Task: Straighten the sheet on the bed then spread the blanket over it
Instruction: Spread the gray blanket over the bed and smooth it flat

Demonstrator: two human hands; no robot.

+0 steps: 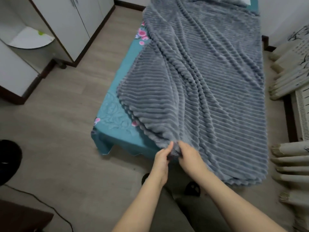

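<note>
Grips clenched, left hand (160,157) and right hand (189,156) pinch the blanket (209,91) at its bunched edge.

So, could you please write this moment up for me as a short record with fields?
sheet: teal floral sheet, bare along the left side and near left corner
blanket: grey ribbed blanket, lying over the sheet, creased and skewed
hands: left hand and right hand grip the blanket's near edge, close together
stage: blanket not yet spread flat
</note>
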